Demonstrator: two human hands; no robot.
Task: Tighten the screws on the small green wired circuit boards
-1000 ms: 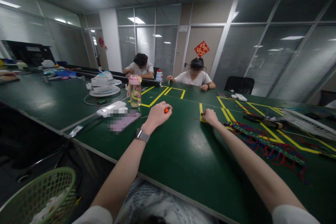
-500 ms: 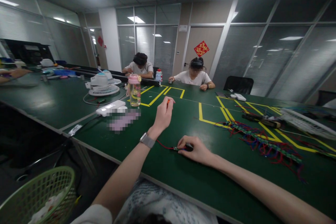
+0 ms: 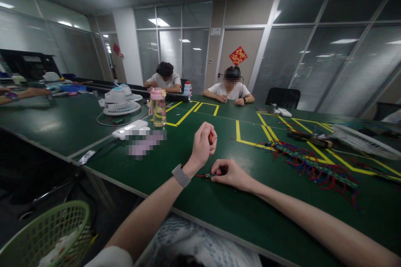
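Note:
My left hand (image 3: 200,145) is closed around the orange-and-black handle of a screwdriver (image 3: 211,138). Its thin shaft points down at a small green circuit board (image 3: 207,175) on the table, though I cannot tell whether the tip touches it. My right hand (image 3: 233,176) pinches the right end of that board, and its fingers partly hide it. A red wire (image 3: 199,175) runs from the board's left end toward my left wrist. Something dark shows under the right fingers, too covered to name.
On the green table (image 3: 188,194), a long row of circuit boards with red and blue wires (image 3: 313,162) lies right. A pink-lidded bottle (image 3: 159,108), white power strip (image 3: 130,129) and white fans (image 3: 121,106) stand left. Two people sit opposite. A green basket (image 3: 67,212) is below the left edge.
My left hand has come down and right, bringing the screwdriver upright over the board. My right hand stays at the board. Across the table, one person's hands have moved closer together.

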